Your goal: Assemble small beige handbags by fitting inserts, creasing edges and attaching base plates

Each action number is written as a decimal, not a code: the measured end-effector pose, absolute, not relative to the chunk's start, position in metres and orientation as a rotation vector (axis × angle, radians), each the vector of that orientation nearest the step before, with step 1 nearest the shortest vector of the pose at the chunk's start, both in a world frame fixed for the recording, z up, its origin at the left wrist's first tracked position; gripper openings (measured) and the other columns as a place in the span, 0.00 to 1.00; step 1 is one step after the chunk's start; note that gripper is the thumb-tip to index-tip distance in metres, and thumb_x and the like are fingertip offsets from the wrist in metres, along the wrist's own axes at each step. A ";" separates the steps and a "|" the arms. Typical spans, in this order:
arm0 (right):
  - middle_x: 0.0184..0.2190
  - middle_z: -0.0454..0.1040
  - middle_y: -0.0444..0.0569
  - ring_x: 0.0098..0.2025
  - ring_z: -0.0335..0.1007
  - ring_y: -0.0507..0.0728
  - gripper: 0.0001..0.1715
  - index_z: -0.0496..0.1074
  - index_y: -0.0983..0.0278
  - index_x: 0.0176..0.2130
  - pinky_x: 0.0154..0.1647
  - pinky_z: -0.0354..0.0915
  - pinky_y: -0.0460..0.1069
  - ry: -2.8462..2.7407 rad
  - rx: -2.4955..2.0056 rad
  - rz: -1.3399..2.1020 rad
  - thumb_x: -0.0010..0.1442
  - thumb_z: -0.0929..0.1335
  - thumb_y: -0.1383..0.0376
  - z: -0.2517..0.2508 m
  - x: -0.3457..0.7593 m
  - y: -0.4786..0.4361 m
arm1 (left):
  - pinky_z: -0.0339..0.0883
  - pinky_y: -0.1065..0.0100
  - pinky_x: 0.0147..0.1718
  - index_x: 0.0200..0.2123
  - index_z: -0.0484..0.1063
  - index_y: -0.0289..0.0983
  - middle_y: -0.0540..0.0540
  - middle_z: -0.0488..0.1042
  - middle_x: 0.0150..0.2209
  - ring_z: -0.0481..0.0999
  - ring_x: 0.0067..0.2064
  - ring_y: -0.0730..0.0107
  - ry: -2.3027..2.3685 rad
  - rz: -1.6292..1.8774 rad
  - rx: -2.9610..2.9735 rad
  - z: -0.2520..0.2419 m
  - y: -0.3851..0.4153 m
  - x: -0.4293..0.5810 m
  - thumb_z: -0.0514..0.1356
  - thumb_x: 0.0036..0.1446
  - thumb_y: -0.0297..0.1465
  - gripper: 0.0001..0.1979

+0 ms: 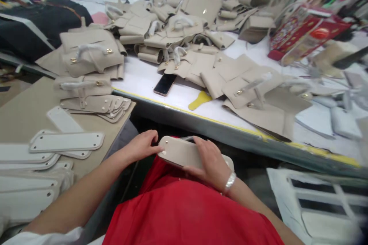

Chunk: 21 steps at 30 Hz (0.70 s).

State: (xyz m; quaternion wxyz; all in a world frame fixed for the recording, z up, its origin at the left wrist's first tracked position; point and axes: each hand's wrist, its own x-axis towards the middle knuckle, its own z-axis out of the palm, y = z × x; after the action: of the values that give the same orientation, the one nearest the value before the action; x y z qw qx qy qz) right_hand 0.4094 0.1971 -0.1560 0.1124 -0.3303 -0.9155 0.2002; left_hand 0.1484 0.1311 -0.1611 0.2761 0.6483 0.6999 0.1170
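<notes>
A beige bag base panel (179,153), long with rounded ends and small metal studs, lies above my lap. My right hand (211,162) grips it around its right half, fingers over the far edge and thumb along the near side. At the panel's left end, my left hand (142,145) has curled fingers, its thumb on the corner beside a stud. The underside of the panel is hidden. To the left, several pale base panels (67,141) with dark holes lie on a brown board (28,99), near a stack of beige panels with studs (94,104).
Beyond the yellow-edged white table (184,113) front lie a phone (165,84), a yellow paddle-shaped piece (199,100) and many beige bag pieces (198,5). A red patterned bag (304,32) stands right. A white slotted frame (316,203) sits low right.
</notes>
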 end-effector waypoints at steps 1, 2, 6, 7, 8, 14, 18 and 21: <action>0.50 0.66 0.59 0.51 0.61 0.62 0.38 0.58 0.69 0.54 0.54 0.55 0.58 -2.563 -1.126 0.586 0.52 0.66 0.49 -0.153 0.434 0.200 | 0.61 0.66 0.32 0.33 0.65 0.36 0.47 0.69 0.33 0.68 0.34 0.66 1.888 0.322 1.847 -0.157 0.135 0.154 0.59 0.47 0.45 0.18; 0.47 0.69 0.58 0.48 0.65 0.60 0.32 0.61 0.68 0.51 0.51 0.59 0.56 -2.414 -1.312 0.591 0.54 0.64 0.50 -0.152 0.459 0.201 | 0.62 0.63 0.38 0.38 0.65 0.36 0.45 0.69 0.38 0.68 0.39 0.62 1.857 0.356 1.961 -0.155 0.139 0.161 0.59 0.47 0.44 0.20; 0.29 0.72 0.47 0.29 0.68 0.53 0.18 0.67 0.64 0.37 0.32 0.64 0.49 -1.975 -1.808 0.876 0.57 0.62 0.52 -0.154 0.527 0.190 | 0.54 0.57 0.53 0.55 0.56 0.37 0.39 0.61 0.55 0.60 0.55 0.55 1.460 0.394 2.293 -0.161 0.159 0.215 0.62 0.44 0.46 0.37; 0.26 0.71 0.45 0.27 0.66 0.52 0.17 0.67 0.64 0.34 0.29 0.63 0.47 -1.944 -1.825 0.992 0.58 0.61 0.52 -0.156 0.534 0.186 | 0.53 0.56 0.54 0.56 0.55 0.37 0.38 0.61 0.55 0.60 0.55 0.54 1.380 0.350 2.332 -0.165 0.163 0.230 0.63 0.42 0.47 0.40; 0.24 0.69 0.44 0.25 0.65 0.51 0.17 0.67 0.64 0.31 0.27 0.61 0.46 -1.928 -1.812 1.093 0.58 0.61 0.53 -0.160 0.538 0.182 | 0.54 0.56 0.53 0.56 0.55 0.37 0.38 0.61 0.55 0.60 0.55 0.53 1.329 0.301 2.355 -0.169 0.167 0.244 0.64 0.40 0.48 0.42; 0.19 0.66 0.43 0.22 0.59 0.49 0.17 0.67 0.65 0.24 0.23 0.56 0.44 -1.803 -1.700 1.332 0.56 0.63 0.55 -0.173 0.531 0.174 | 0.56 0.56 0.50 0.54 0.58 0.32 0.35 0.63 0.53 0.63 0.52 0.51 1.290 0.172 2.429 -0.179 0.178 0.293 0.62 0.40 0.51 0.42; 0.20 0.69 0.44 0.23 0.60 0.50 0.18 0.69 0.66 0.24 0.23 0.55 0.44 -1.752 -1.692 1.378 0.53 0.65 0.54 -0.175 0.532 0.176 | 0.56 0.55 0.50 0.54 0.58 0.31 0.35 0.64 0.52 0.63 0.52 0.51 1.320 0.169 2.466 -0.177 0.178 0.312 0.61 0.40 0.51 0.42; 0.20 0.70 0.45 0.23 0.61 0.50 0.18 0.69 0.66 0.24 0.23 0.54 0.44 -1.801 -1.714 1.330 0.51 0.66 0.53 -0.176 0.531 0.177 | 0.57 0.55 0.48 0.53 0.59 0.32 0.36 0.65 0.51 0.64 0.51 0.51 1.339 0.156 2.466 -0.177 0.178 0.322 0.61 0.41 0.51 0.41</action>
State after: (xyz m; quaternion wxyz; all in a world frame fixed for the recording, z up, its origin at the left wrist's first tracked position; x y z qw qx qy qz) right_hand 0.5311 0.1773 -0.1758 0.1605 -0.5999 -0.6304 0.4657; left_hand 0.3224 0.1782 -0.1768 0.1648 0.8655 0.4699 0.0547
